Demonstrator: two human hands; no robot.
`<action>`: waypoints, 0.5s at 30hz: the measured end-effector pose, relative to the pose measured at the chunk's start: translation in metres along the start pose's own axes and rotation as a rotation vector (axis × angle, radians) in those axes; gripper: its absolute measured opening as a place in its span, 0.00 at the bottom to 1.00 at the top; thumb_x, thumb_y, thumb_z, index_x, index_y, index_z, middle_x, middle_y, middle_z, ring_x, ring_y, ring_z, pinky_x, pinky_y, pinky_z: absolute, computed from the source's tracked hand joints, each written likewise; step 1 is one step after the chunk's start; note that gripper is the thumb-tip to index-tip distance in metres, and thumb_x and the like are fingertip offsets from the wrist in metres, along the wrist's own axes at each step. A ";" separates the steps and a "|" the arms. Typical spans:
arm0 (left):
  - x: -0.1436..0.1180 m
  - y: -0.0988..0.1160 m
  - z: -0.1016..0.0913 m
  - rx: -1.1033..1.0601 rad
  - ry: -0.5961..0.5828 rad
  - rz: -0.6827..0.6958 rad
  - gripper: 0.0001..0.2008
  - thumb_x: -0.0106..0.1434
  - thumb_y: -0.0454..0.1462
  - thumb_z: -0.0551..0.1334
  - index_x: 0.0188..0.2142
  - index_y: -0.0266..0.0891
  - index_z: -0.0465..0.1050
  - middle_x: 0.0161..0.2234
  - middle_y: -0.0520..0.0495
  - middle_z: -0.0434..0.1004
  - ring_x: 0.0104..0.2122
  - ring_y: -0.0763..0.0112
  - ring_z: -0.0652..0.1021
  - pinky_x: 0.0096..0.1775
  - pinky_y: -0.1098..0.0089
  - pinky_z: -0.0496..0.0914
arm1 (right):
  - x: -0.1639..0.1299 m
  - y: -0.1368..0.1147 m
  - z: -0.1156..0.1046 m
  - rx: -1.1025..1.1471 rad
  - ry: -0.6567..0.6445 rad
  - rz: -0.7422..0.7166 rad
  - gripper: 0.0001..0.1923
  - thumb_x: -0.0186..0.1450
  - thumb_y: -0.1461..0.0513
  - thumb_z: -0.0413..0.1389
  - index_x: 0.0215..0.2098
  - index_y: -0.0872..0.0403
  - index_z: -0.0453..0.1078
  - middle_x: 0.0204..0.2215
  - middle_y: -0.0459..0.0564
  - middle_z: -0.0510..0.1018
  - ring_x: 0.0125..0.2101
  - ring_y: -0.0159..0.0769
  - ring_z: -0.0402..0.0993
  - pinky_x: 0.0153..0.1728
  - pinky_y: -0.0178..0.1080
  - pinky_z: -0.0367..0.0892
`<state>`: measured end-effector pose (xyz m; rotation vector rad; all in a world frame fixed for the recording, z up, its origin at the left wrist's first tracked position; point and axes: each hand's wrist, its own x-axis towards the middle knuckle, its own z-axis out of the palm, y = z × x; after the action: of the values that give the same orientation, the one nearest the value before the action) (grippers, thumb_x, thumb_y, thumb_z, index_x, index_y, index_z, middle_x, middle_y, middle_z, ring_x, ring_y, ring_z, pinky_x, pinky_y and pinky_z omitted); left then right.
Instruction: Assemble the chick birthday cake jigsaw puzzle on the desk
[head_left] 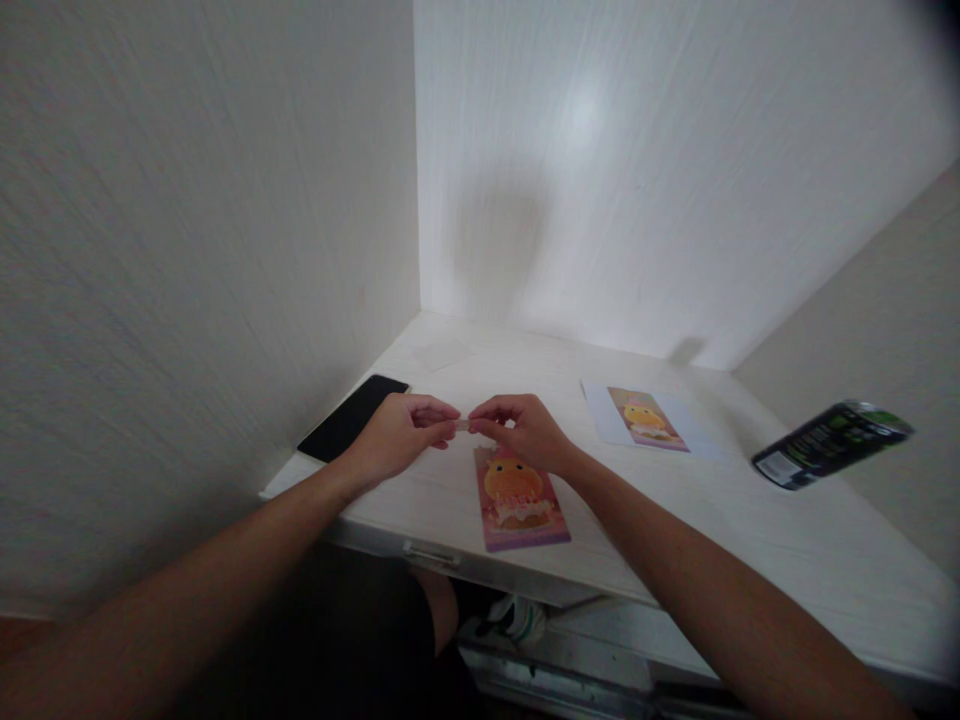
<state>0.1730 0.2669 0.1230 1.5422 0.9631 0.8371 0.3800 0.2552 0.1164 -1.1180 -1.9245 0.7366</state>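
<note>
The left hand [401, 432] and right hand [521, 428] meet fingertip to fingertip, both pinched shut on a tiny pale piece [463, 425], possibly a sticker; it is too small to identify. Just below the right hand lies a pink card [520, 500] showing an orange figure.
</note>
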 end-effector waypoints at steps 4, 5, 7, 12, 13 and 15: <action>0.000 -0.002 -0.001 0.032 -0.019 0.023 0.12 0.54 0.37 0.68 0.37 0.32 0.77 0.28 0.44 0.81 0.29 0.69 0.79 0.32 0.69 0.74 | 0.000 0.000 0.000 -0.026 -0.002 0.003 0.06 0.61 0.62 0.60 0.34 0.54 0.79 0.28 0.47 0.82 0.26 0.29 0.72 0.28 0.34 0.64; 0.000 -0.002 -0.001 0.053 -0.019 0.031 0.11 0.55 0.37 0.68 0.37 0.32 0.77 0.28 0.44 0.80 0.28 0.70 0.79 0.32 0.70 0.73 | -0.001 0.000 0.000 -0.031 -0.005 0.002 0.06 0.61 0.62 0.60 0.35 0.54 0.79 0.29 0.47 0.82 0.26 0.29 0.72 0.28 0.33 0.64; 0.000 -0.002 -0.001 0.102 -0.015 0.046 0.11 0.55 0.37 0.68 0.36 0.32 0.77 0.27 0.45 0.80 0.26 0.71 0.78 0.30 0.70 0.73 | -0.001 0.001 0.000 -0.037 -0.016 -0.002 0.07 0.61 0.61 0.61 0.35 0.54 0.79 0.29 0.47 0.82 0.26 0.29 0.72 0.29 0.33 0.64; -0.001 -0.001 0.001 0.102 -0.022 0.061 0.11 0.55 0.38 0.68 0.36 0.32 0.77 0.26 0.46 0.79 0.25 0.71 0.77 0.29 0.70 0.73 | -0.002 0.002 0.000 -0.061 -0.005 -0.019 0.06 0.61 0.60 0.61 0.35 0.52 0.79 0.29 0.46 0.82 0.26 0.29 0.73 0.29 0.34 0.64; -0.001 -0.001 0.002 0.096 -0.020 0.060 0.12 0.55 0.39 0.68 0.36 0.32 0.77 0.26 0.46 0.78 0.25 0.71 0.77 0.28 0.70 0.73 | -0.002 0.002 0.000 -0.064 0.000 -0.028 0.06 0.61 0.59 0.61 0.35 0.52 0.79 0.29 0.46 0.82 0.27 0.30 0.73 0.30 0.34 0.65; -0.001 -0.001 0.002 0.103 -0.010 0.067 0.13 0.55 0.40 0.68 0.36 0.32 0.77 0.26 0.46 0.78 0.25 0.70 0.76 0.27 0.71 0.73 | -0.002 0.001 0.000 -0.065 0.006 -0.044 0.06 0.61 0.59 0.61 0.35 0.52 0.79 0.30 0.46 0.83 0.28 0.30 0.74 0.31 0.34 0.65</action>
<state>0.1743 0.2652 0.1217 1.6731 0.9644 0.8364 0.3813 0.2540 0.1147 -1.1120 -1.9735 0.6504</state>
